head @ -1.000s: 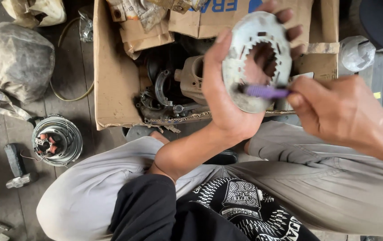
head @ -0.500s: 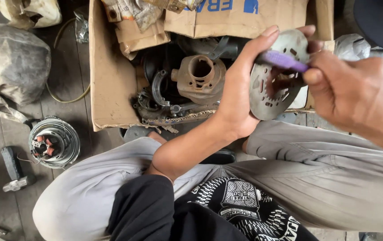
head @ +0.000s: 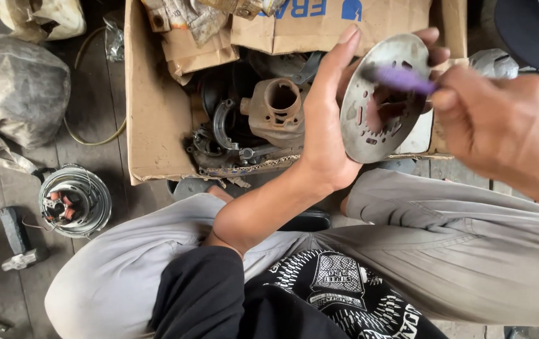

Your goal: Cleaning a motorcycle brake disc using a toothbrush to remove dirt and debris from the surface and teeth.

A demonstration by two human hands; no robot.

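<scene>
Upper right of the frame, the left hand (head: 326, 125) grips a round perforated metal plate (head: 379, 100) by its rim, thumb along one edge and fingers behind, tilting its face toward the camera so the holes are reachable. Closed around a purple-handled tool (head: 404, 78), the right hand (head: 501, 125) presses it against the plate, above the cardboard box (head: 156, 113) of engine parts.

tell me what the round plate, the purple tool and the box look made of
Round plate: looks like metal, dull grey with a matte sheen and cut-out slots. Purple tool: probably plastic, judging by its uniform colour, though it is blurred. Box: brown cardboard, with torn, frayed edges.
</scene>
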